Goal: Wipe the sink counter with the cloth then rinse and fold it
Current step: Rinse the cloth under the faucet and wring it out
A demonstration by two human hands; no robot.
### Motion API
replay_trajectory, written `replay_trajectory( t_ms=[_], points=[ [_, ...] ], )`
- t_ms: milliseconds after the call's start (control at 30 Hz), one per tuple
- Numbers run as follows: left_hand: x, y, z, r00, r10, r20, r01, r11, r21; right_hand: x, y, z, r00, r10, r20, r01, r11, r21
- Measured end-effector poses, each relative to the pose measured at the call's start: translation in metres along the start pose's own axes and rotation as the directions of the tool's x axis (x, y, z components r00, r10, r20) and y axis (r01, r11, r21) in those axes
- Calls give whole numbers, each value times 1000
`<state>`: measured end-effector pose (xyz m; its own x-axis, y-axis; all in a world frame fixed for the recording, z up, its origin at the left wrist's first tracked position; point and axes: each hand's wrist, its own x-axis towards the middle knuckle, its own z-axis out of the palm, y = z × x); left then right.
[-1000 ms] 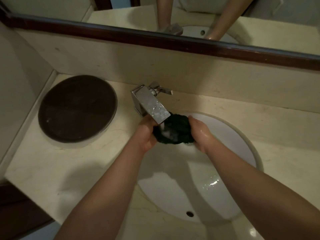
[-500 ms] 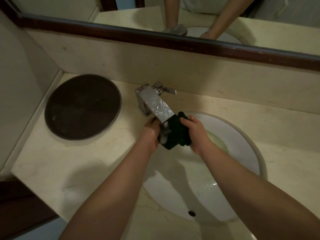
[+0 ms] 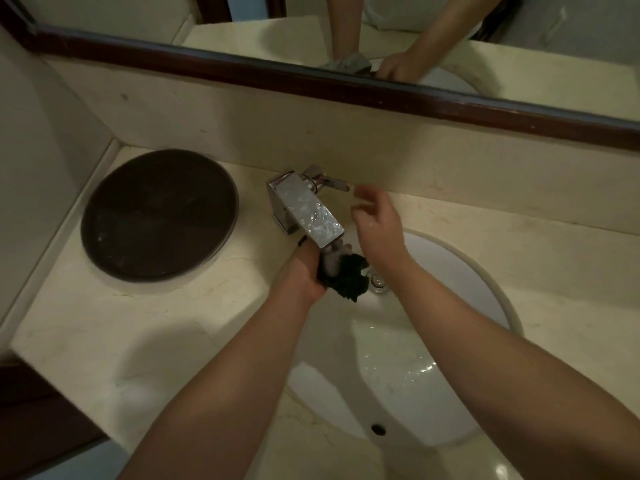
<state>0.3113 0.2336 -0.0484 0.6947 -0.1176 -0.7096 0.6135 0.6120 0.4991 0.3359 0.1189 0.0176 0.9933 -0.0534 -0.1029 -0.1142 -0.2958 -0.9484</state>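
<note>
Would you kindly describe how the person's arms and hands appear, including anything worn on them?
Both forearms are bare to the frame's edge, with no sleeves showing. The left hand and right hand wear no gloves, and no watch, bracelet or rings are visible. The right hand's fingers are motion-blurred.

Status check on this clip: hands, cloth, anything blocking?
Left hand gripping dark cloth under the tap. Right hand open, empty, near the tap handle. Nothing in the way.

A round dark tray [image 3: 159, 214] lies flat at the rear left corner. A wood-framed mirror [image 3: 346, 84] runs along the wall above — its lower edge slants across the view.
</note>
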Motion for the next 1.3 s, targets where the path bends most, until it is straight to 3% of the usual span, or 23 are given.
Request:
replay_trajectory(
  t_ms=[167,333,633,833,933,1033,1133,1300],
  points=[
    [0,6,9,1000,-10,9,10,999,-45,30,-30,1,989,-14,145,37,988,-152],
    [2,13,13,998,43,-43,-46,996,-72,23,-30,3,996,24,85,-8,981,-192],
    [-5,11,9,992,121,-46,-124,991,-57,3,-36,4,993,100,58,-99,995,-19],
    [-43,3,-5,998,-42,43,47,993,-111,-27,-27,-28,984,164,68,-166,986,27],
    [-74,-4,-4,988,-113,108,124,988,-96,-50,-3,-41,892,450,50,-449,865,225],
    [-99,-11,6,964,-124,233,133,991,-25,-77,18,-45,708,633,313,-696,549,462],
    [-116,-12,24,932,-109,346,112,994,11,-107,24,-43,601,561,569,-797,367,480],
    [-136,-7,52,891,-98,443,-5,974,226,-142,2,-54,488,209,847,-855,311,416]
  ],
)
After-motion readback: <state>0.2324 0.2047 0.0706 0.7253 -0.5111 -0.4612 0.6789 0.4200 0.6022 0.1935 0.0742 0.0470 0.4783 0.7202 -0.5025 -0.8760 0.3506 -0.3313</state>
